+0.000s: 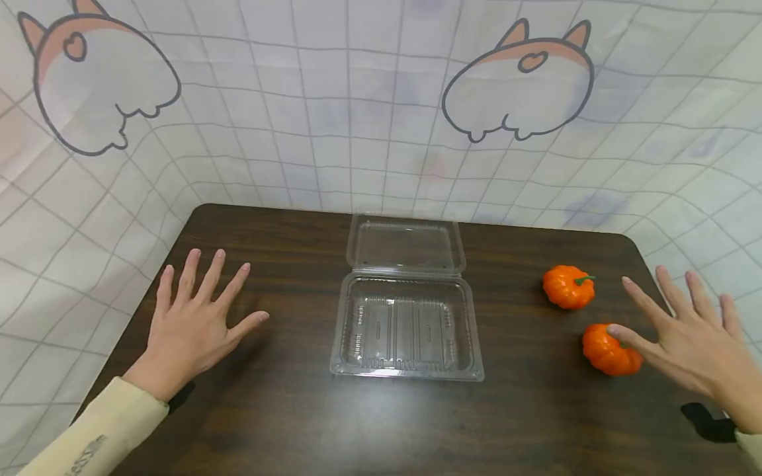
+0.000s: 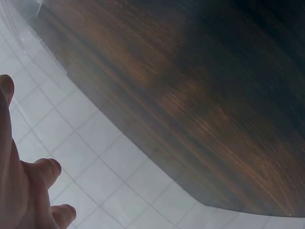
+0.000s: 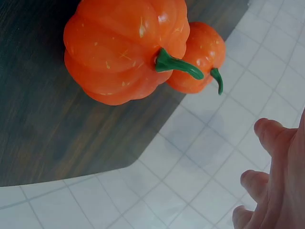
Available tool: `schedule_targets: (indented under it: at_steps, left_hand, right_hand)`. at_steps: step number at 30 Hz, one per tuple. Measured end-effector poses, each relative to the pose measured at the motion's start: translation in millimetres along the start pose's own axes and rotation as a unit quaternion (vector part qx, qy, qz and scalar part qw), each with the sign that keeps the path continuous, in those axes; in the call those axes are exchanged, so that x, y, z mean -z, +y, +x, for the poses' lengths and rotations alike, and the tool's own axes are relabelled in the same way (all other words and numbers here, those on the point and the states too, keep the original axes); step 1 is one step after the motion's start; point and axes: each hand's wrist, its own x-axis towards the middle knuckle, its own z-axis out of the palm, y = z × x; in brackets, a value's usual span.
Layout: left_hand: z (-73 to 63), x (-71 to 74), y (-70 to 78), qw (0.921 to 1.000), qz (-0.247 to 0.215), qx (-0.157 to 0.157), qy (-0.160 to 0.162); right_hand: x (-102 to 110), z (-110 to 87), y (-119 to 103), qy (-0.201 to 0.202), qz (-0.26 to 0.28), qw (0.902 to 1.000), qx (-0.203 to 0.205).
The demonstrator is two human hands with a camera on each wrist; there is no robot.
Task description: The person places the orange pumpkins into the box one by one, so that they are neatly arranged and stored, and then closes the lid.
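Note:
Two small orange toy pumpkins lie at the table's right side: a farther pumpkin [image 1: 568, 287] with its green stem showing, and a nearer pumpkin [image 1: 608, 352]. My right hand [image 1: 696, 344] is spread over the right edge, its thumb overlapping the nearer pumpkin in the head view; I cannot tell whether they touch. In the right wrist view the nearer pumpkin [image 3: 124, 47] looms large, apart from the fingers. A clear plastic clamshell box [image 1: 407, 324] stands in the middle, lid [image 1: 407, 244] folded back. To its left my left hand [image 1: 193, 324] is spread, holding nothing.
The dark wooden table [image 1: 286, 410] has rounded far corners. Behind and beside it hangs a white grid-patterned cloth [image 1: 333, 145] with cartoon corgi drawings. The lid reaches the table's far edge.

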Motion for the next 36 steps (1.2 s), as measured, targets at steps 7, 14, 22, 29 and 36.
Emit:
schedule_targets:
  at_steps: [7, 14, 22, 29, 36]
  left_hand:
    - [3.1, -4.0, 11.5, 0.9999, -0.006, -0.013, 0.004]
    - [4.6, -5.6, 22.9, 0.9996, -0.011, -0.028, 0.002]
    - [4.5, -14.2, 32.3, 0.9986, -0.028, -0.039, 0.022]
    - [1.6, -23.3, 42.3, 0.9975, -0.040, -0.051, 0.029]
    - [2.8, -35.0, 53.8, 0.9929, -0.058, -0.077, 0.070]
  right_hand:
    - [-3.8, -1.3, 3.3, 0.011, -0.001, 0.9999, 0.002]
    - [-5.9, -2.3, 5.0, 0.027, 0.002, 0.9996, 0.003]
    - [-9.9, -0.1, 7.5, 0.042, 0.006, 0.9987, 0.026]
    - [-20.2, -1.8, 9.8, 0.048, 0.069, 0.9955, 0.044]
    - [-34.0, -8.6, 12.9, 0.083, 0.117, 0.9882, 0.053]
